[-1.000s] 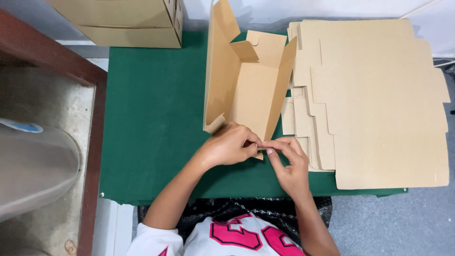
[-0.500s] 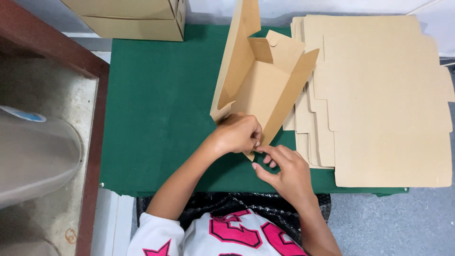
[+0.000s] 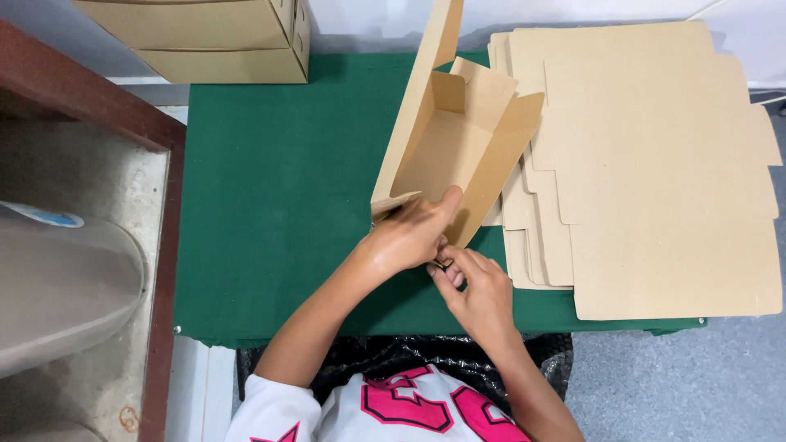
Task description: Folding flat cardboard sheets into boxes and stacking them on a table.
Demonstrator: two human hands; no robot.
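Observation:
A half-folded brown cardboard box stands on the green table, its side walls raised and its near end lifted toward me. My left hand grips the box's near end, thumb inside against the floor panel. Just below it, my right hand pinches a small flap at the same near edge, fingers curled. The flap itself is mostly hidden by both hands.
A thick stack of flat cardboard blanks lies to the right on the table. Finished brown boxes are stacked at the far left corner. A dark wooden ledge and a grey rounded container sit left.
The box has been tilted up further and drawn toward me. Both hands have shifted with it and closed in on its near end flap.

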